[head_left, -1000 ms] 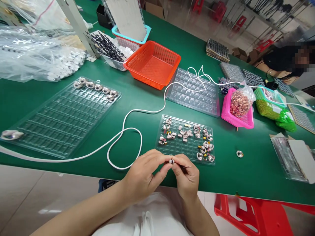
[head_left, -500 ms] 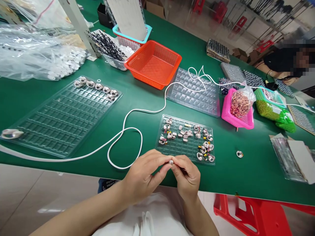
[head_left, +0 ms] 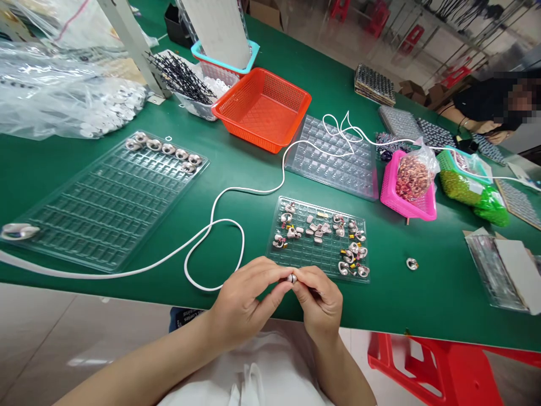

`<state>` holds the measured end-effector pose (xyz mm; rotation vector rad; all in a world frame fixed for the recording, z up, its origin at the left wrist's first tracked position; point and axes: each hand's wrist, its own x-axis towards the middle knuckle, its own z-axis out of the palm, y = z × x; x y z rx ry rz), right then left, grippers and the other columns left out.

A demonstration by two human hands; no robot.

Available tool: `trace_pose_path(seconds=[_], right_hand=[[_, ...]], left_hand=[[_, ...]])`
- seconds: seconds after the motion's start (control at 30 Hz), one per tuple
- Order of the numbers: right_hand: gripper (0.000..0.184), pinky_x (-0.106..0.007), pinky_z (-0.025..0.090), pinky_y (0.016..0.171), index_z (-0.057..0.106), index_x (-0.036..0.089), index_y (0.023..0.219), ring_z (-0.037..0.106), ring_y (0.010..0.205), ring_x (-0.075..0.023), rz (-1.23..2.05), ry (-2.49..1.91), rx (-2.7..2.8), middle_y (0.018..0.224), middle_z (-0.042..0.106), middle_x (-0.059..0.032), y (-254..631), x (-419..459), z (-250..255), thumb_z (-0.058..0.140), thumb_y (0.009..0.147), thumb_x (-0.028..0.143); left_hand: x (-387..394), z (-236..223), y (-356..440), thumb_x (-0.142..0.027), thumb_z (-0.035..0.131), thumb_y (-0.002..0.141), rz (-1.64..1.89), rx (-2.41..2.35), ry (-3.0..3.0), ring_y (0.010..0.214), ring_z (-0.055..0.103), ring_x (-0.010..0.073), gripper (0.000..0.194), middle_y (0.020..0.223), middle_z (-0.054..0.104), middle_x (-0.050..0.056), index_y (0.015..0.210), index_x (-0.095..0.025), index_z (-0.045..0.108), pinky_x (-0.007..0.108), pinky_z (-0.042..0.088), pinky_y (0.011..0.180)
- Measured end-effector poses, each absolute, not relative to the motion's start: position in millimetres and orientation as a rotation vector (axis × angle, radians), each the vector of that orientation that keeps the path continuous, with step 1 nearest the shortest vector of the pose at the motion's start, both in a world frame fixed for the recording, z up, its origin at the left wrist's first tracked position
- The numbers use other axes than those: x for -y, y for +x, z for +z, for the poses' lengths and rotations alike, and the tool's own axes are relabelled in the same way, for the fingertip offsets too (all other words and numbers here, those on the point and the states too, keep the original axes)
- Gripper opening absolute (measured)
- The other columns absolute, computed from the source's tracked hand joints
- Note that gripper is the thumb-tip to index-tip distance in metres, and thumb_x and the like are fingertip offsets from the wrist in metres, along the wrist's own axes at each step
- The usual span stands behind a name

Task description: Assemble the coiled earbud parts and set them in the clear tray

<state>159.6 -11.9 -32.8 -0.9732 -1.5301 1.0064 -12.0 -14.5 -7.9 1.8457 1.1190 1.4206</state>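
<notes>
A small silvery rounded part is pinched between the fingertips of both hands, mostly covered by them. My left hand grips it from the left with thumb and forefinger. From the right, my right hand closes on it in the same way. Just beyond my fingers lies a clear compartment tray holding several small pinkish-silver pieces with yellow and red bits. To the left, a larger clear tray carries several shiny silver pieces along its far edge and one at its near left corner.
A white cable loops across the green table. Behind stand an orange basket, an upside-down clear tray and a pink basket. One loose silver piece lies at right. Another person's arm shows far right.
Both hands stay in nearly the same place. The small part between the fingertips seems slightly turned, with a dark line now showing on it.
</notes>
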Motion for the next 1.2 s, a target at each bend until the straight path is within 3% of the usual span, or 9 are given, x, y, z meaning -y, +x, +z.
trace_pose_path(seconds=[0.27,0.77,1.03,1.2], right_hand=[[0.024,-0.029,0.056,0.063,0.075,0.028,0.108,0.069,0.077,-0.0177,0.982,-1.001,1.539,0.09,0.075,-0.0046,158.6,12.2,-33.2,0.068,0.09,0.013],[0.035,-0.027,0.054,0.063,0.074,0.031,0.114,0.068,0.078,-0.0165,0.952,-0.988,1.572,0.093,0.075,-0.0031,157.4,12.5,-33.1,0.068,0.089,0.007],[0.03,-0.029,0.057,0.063,0.074,0.027,0.112,0.07,0.077,-0.0179,0.871,-1.009,1.639,0.09,0.076,-0.0048,156.9,11.8,-29.7,0.067,0.089,0.008],[0.041,-0.028,0.059,0.064,0.069,0.029,0.122,0.071,0.079,-0.0174,0.767,-0.98,1.765,0.097,0.076,-0.0056,159.0,11.2,-26.3,0.064,0.089,0.004]], left_hand=[[14.7,-8.8,-11.7,-0.009,0.064,0.09,1.431,-1.137,1.847,0.081,0.069,0.017,0.023,0.092,0.078,0.007,0.111,-0.018,0.069,0.029,0.058,0.074],[14.5,-9.2,-15.0,-0.009,0.063,0.091,1.423,-1.126,1.891,0.081,0.07,0.0184,0.025,0.094,0.078,0.008,0.115,-0.018,0.068,0.031,0.058,0.074],[13.7,-9.1,-16.3,-0.011,0.061,0.093,1.42,-1.12,1.928,0.082,0.071,0.0194,0.026,0.094,0.079,0.009,0.117,-0.019,0.069,0.033,0.06,0.073],[13.1,-12.4,-16.9,-0.008,0.059,0.093,1.446,-1.072,1.92,0.084,0.072,0.0195,0.029,0.098,0.079,0.01,0.119,-0.019,0.069,0.033,0.061,0.074]])
